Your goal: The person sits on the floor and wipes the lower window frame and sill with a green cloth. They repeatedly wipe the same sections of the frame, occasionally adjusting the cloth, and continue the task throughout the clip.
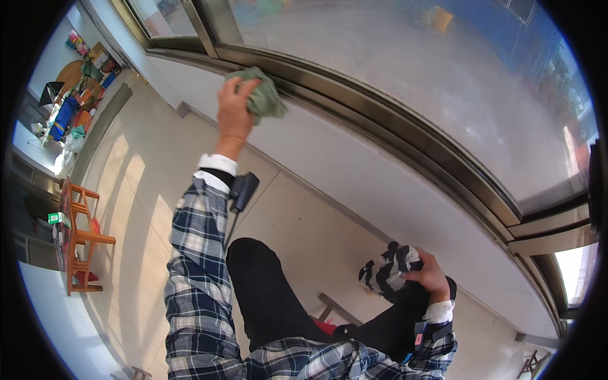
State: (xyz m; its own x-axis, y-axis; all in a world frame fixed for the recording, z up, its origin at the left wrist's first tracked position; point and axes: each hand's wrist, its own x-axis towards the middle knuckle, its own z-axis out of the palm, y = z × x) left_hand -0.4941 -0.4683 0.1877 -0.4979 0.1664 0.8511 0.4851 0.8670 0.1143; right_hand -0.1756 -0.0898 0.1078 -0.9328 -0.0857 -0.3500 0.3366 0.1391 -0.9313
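My left hand point(235, 111) grips a crumpled green cloth point(267, 97) and presses it against the lower metal frame of a sliding window point(361, 107), near the frame's left part. Lower right, over my bent knee, my right hand point(430, 273) holds a bunched black-and-white striped cloth point(392, 268) between thumb and fingers. That cloth hangs away from the window. Small dark devices are strapped at both wrists.
Below the window runs a white wall point(351, 161) down to the tiled floor. Wooden chair-like furniture point(78, 237) stands at the left, with piled boxes and bags point(71, 114) beyond. Part of a stool point(339, 308) shows beneath me.
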